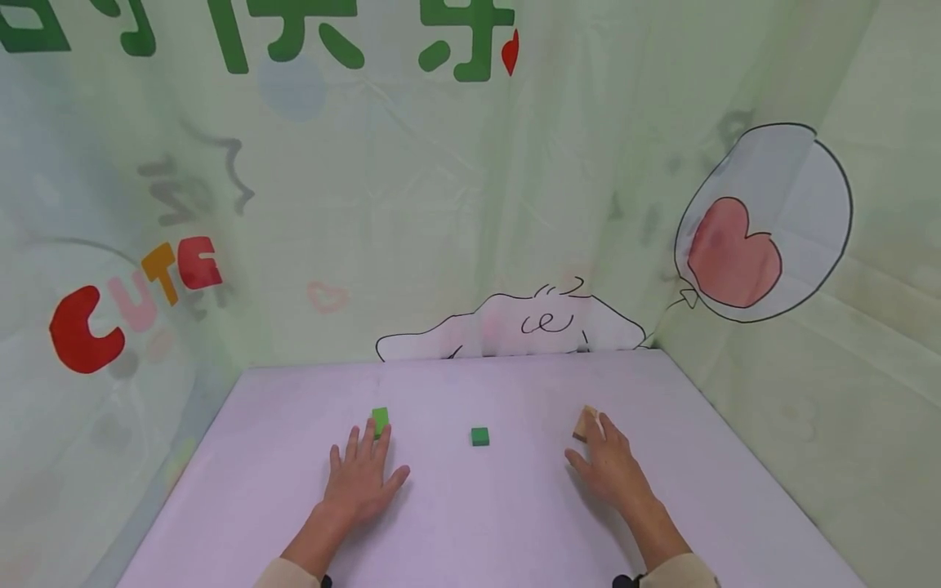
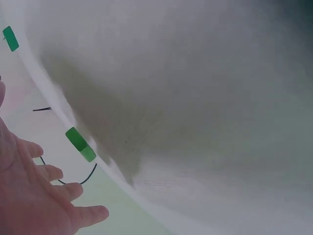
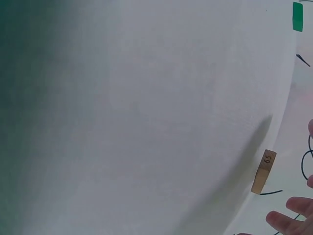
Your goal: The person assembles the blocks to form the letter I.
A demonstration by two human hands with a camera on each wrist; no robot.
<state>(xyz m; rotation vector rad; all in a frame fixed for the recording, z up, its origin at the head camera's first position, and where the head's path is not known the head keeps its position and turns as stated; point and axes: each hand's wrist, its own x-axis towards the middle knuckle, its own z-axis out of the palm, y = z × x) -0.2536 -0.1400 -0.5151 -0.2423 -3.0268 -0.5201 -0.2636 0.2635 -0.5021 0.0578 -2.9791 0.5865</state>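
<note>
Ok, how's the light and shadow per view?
Head: bright, soft shadows beside left hand and right hand; left wrist: dimmer, broad shadow near the light-green block; right wrist: long slanting shadow beside the wooden block, left edge dark.

Toward the far edge of the pale lilac tabletop, a lime-green block, a darker green block and a tan block are showing.

Printed pale-green hangings, seemingly cloth, behind lilac tabletop
</note>
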